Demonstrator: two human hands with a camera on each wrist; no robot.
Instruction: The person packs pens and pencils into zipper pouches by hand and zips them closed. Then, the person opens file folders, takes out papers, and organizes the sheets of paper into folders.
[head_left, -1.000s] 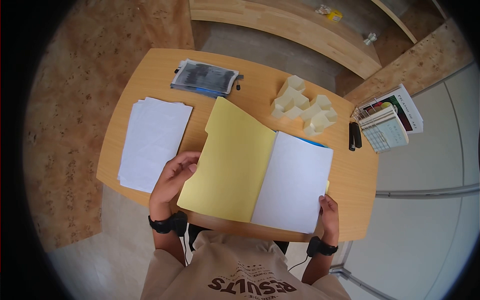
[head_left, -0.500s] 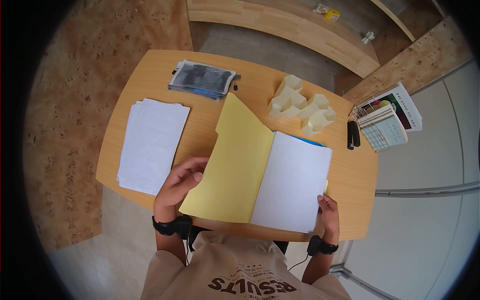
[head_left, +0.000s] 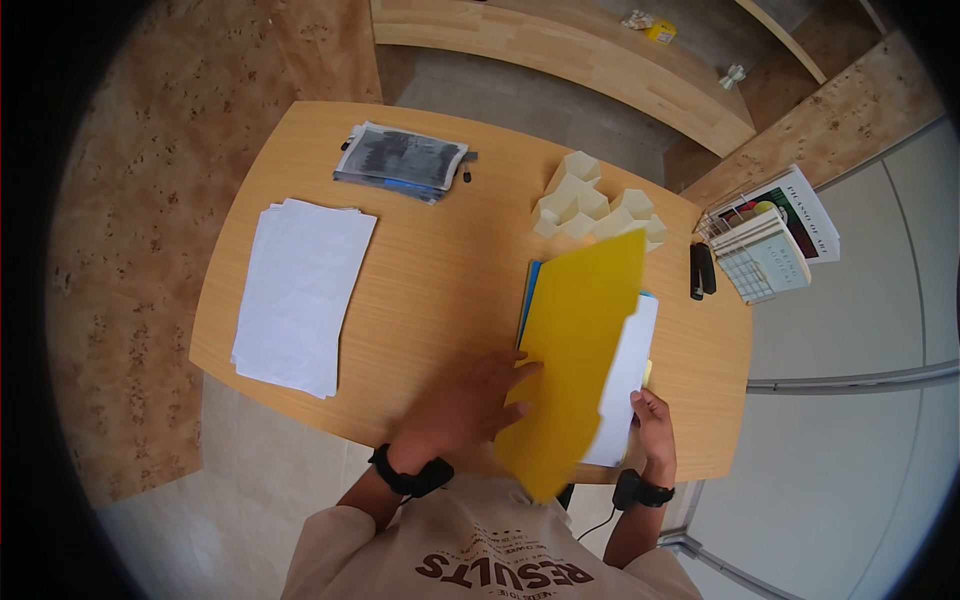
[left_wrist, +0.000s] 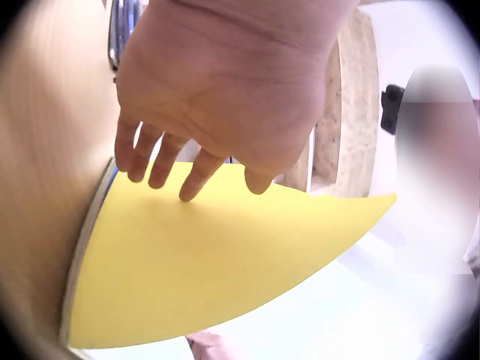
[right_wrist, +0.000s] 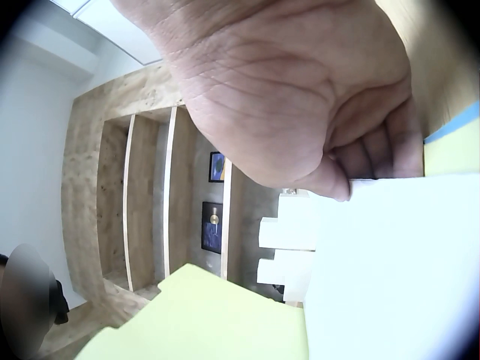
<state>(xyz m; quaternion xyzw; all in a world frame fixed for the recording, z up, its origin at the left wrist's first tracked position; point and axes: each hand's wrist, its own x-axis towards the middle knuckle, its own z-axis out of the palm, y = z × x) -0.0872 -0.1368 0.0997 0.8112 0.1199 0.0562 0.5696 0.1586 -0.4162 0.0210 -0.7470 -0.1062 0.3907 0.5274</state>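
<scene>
A yellow file folder (head_left: 570, 360) stands partly folded over, its cover tilted across white paper (head_left: 625, 385) at the table's front right. Blue edges show under it at the left. With fingers spread and fairly straight, my left hand (head_left: 462, 410) touches the outer face of the cover; the left wrist view shows the fingertips against the yellow sheet (left_wrist: 217, 255). My right hand (head_left: 654, 428) pinches the right edge of the paper and folder between thumb and curled fingers. In the right wrist view the thumb lies on the white sheet (right_wrist: 390, 255).
A pile of white paper (head_left: 300, 295) lies on the left of the table (head_left: 430, 260). Zip pouches (head_left: 400, 158) are at the back. Cream hexagonal holders (head_left: 590, 200), a black stapler (head_left: 702, 270) and a wire rack of books (head_left: 765, 255) stand at the right.
The yellow cover has swung from the left over to the right, now hiding much of the white paper. My left hand followed it rightward. My right hand keeps its grip at the edge.
</scene>
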